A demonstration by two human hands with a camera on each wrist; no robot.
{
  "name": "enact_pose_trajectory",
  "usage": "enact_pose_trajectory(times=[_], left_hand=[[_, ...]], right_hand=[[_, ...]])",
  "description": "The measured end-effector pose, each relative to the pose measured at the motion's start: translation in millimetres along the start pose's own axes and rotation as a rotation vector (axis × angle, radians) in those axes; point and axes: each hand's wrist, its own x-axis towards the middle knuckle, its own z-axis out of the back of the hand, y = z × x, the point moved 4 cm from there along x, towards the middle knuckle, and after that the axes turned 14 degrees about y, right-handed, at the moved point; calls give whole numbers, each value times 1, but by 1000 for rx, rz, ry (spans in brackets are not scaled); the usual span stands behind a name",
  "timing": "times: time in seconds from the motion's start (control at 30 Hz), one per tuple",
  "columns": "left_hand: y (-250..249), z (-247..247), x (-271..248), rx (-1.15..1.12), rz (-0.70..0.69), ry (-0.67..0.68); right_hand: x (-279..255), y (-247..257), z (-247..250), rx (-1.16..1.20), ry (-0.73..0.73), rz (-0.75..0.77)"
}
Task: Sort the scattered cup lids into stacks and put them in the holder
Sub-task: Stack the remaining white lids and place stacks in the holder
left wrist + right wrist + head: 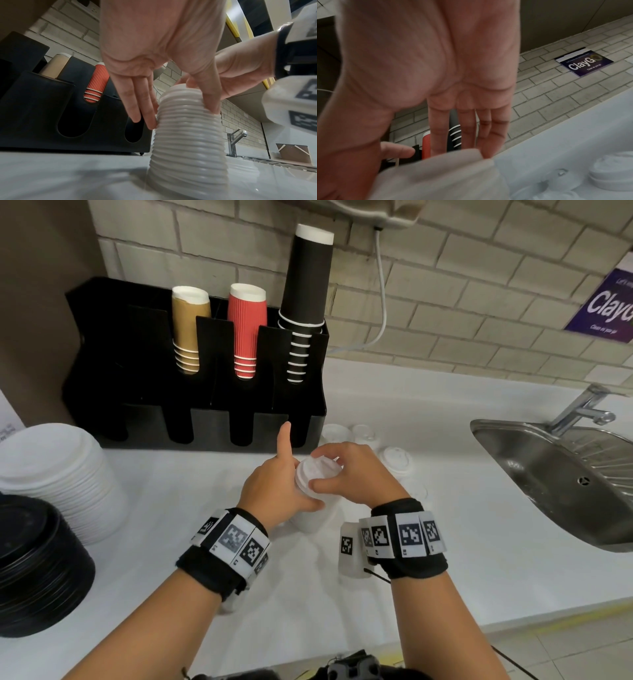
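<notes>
On the counter (191, 508) our left hand (274, 491) clasps the lid stack (187, 142), right hand (356, 474) pinching its top lid (tall, springy); uneven pressing could topple it.

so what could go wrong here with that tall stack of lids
The tall stack of white plastic lids looks slightly bowed, so it may buckle or topple when lifted. The left hand grips only its upper part and the right hand its top, so the lower lids could drop off onto the white counter.
</notes>
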Motion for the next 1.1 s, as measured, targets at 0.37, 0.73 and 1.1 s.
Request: enact_pose_trajectory(times=[0.37, 0.73, 1.1], left_hand=[[-3, 1, -5, -52, -26, 12], [0, 3, -1, 10, 19, 39], [-1, 3, -1, 40, 26, 37]], right_hand=[[4, 0, -5, -27, 19, -44], [-15, -124, 35, -65, -53, -639], [-14, -156, 37, -76, 68, -707]])
